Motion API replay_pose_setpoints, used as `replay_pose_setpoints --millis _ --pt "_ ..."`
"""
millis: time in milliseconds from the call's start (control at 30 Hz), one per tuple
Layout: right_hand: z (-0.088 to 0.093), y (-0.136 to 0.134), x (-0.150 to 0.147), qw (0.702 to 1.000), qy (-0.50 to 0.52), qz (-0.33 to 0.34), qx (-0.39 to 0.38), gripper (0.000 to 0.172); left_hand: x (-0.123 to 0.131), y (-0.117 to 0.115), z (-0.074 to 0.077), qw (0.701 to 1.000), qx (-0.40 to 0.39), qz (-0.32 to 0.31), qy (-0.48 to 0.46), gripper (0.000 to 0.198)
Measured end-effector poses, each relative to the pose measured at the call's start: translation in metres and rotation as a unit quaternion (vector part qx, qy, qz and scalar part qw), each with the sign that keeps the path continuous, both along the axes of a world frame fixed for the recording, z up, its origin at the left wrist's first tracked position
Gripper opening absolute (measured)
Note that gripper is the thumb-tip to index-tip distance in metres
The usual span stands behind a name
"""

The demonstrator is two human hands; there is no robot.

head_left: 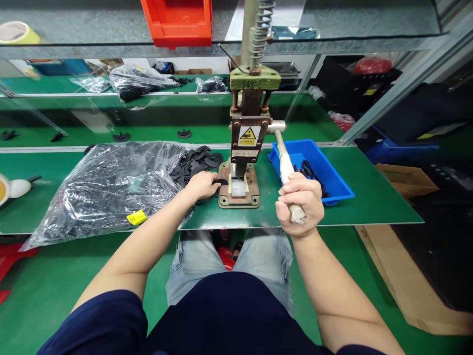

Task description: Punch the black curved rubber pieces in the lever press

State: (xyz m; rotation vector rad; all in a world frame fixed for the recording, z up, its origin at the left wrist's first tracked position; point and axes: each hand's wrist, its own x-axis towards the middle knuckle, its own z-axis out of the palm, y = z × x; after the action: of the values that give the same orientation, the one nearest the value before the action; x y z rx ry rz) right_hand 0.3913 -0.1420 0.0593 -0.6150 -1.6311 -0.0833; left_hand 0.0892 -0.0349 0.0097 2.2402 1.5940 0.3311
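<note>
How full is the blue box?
Nearly empty: the blue box holds only a few black parts, and its floor is mostly bare.

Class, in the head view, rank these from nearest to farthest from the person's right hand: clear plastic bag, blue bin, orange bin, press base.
From the right hand, on the lever handle:
1. blue bin, just to its right.
2. press base, to its left, mid-bench.
3. clear plastic bag, far left on the bench.
4. orange bin, up on the top shelf.

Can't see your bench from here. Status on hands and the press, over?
Left hand pinching a black part at the press base. Right hand closed on the lever handle. Pile of black parts crowds base's left side.
</note>
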Motion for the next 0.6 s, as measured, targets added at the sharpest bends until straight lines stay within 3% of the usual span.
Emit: replay_pose_setpoints --millis 67,133,233,333,400,600 --pt "0.001 0.0 -0.001 1.0 0.002 -0.002 0.003 0.018 0.003 -0.002 0.006 0.998 -0.022 0.026 -0.044 0.016" --pt "0.001 0.0 -0.002 1.0 0.005 -0.003 0.004 0.017 0.009 -0.002 0.009 0.978 -0.103 0.079 -0.163 0.023" --pt "0.001 0.001 -0.002 1.0 0.009 0.003 0.005 0.014 0.023 0.0 0.008 0.896 -0.229 0.123 -0.36 0.026" --pt "0.002 0.001 -0.002 1.0 0.004 0.012 0.005 0.009 0.036 0.004 0.004 0.845 -0.26 0.139 -0.446 0.025" --pt "0.003 0.001 -0.003 1.0 0.0 0.018 0.002 0.01 0.042 0.006 0.002 0.843 -0.252 0.151 -0.451 0.025" --pt "0.004 -0.001 -0.004 1.0 0.001 0.02 -0.025 0.015 0.052 0.013 -0.004 0.874 -0.24 0.158 -0.391 0.035"
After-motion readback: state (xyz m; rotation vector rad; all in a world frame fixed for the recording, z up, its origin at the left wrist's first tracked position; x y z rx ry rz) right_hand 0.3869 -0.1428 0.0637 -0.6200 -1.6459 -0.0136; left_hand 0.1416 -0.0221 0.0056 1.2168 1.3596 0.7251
